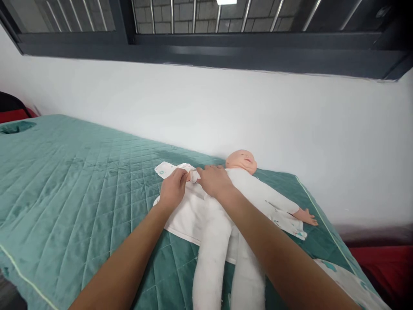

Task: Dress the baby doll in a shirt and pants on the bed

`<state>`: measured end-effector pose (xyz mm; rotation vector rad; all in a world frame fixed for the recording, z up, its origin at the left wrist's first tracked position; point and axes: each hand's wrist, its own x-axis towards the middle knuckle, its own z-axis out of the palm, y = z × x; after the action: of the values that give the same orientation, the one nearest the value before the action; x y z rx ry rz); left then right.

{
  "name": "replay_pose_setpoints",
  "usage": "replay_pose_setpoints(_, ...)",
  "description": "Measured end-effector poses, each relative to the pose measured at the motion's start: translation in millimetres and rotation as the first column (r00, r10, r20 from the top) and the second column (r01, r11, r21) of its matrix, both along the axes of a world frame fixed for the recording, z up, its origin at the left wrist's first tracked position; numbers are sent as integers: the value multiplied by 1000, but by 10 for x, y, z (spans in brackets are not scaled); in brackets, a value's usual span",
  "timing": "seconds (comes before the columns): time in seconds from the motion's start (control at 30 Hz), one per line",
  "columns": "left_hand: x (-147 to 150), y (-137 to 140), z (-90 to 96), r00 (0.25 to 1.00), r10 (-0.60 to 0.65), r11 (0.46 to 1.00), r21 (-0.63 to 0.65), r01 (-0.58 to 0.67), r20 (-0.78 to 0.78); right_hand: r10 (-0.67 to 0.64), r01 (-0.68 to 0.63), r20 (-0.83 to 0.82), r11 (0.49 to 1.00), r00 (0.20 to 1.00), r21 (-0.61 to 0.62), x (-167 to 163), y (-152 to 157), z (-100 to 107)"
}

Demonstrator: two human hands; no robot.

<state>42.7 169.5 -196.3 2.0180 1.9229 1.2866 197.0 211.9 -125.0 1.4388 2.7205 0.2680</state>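
Note:
A baby doll with a white cloth body lies on its back, its head toward the wall. Spread beneath it is a white baby garment, with small green prints on its sleeve. My left hand is closed in a pinch at the doll's hand, which is mostly hidden by my fingers. Close beside it, my right hand reaches over the doll's arm, with thumb and fingers on the white cloth at the wrist. The doll's other arm stretches out over the second printed sleeve.
A green quilted cover lies under everything, reaching to a white wall below a dark window frame. Another printed cloth is at the lower right, near a red item. A red and black object is at far left.

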Motion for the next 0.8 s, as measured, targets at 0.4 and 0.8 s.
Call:
replay_pose_setpoints(0.4, 172, 4, 5, 964, -230, 970, -113, 216, -136, 11, -12, -41, 1000, 999, -24, 2, -26, 9)
replay_pose_setpoints(0.8, 114, -62, 59, 995, 55, 986, -163, -40, 89, -260, 402, -644, 912, 719, 80, 768, -366, 277)
